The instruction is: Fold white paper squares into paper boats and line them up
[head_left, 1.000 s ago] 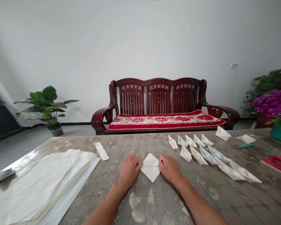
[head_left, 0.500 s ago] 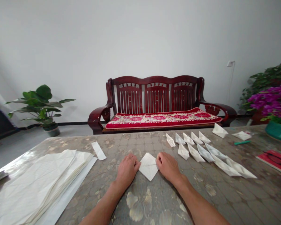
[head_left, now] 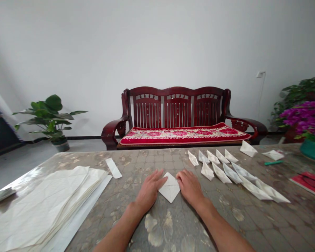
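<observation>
Folded paper square point(head_left: 169, 187): off-white, thin grey crease lines. Tabletop point(head_left: 225, 224): grey-brown, mottled, with a tile-grid pattern and pale blotches. Bench cushion point(head_left: 185, 135): crimson, pink floral band, cream edging. Wooden bench frame point(head_left: 147, 112): dark reddish brown. Marker point(head_left: 273, 162): green. Flowers point(head_left: 306, 117): magenta. Flowerpot point(head_left: 313, 150): teal. Booklet point(head_left: 308, 183): red.

No readable text, no labels, no numbers, no signs
</observation>
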A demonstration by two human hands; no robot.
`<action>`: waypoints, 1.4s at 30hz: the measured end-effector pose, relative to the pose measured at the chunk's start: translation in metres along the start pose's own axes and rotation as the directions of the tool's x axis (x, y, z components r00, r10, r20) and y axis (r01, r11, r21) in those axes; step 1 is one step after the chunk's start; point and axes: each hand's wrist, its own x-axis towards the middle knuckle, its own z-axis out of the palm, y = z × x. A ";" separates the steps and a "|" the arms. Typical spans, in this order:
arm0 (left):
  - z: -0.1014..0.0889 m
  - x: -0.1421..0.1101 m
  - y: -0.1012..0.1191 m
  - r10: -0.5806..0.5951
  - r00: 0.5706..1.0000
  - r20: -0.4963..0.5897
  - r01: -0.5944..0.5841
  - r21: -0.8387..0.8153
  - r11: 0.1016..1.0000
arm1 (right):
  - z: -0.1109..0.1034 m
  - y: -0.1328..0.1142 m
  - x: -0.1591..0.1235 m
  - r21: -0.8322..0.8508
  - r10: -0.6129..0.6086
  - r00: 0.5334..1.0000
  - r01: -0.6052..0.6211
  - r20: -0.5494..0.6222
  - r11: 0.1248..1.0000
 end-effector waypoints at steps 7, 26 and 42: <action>0.003 0.000 0.007 0.037 0.997 0.071 -0.038 0.013 0.999 | 0.000 -0.016 -0.010 -0.061 -0.227 0.969 0.234 0.101 0.970; -0.009 0.006 0.032 -0.392 0.920 0.005 0.392 -0.001 0.920 | -0.001 -0.010 -0.006 0.104 0.055 0.998 -0.054 -0.010 0.993; -0.015 0.009 0.027 -0.474 0.874 0.109 0.480 -0.035 0.876 | 0.006 -0.006 -0.003 0.161 0.093 0.993 -0.104 0.072 0.981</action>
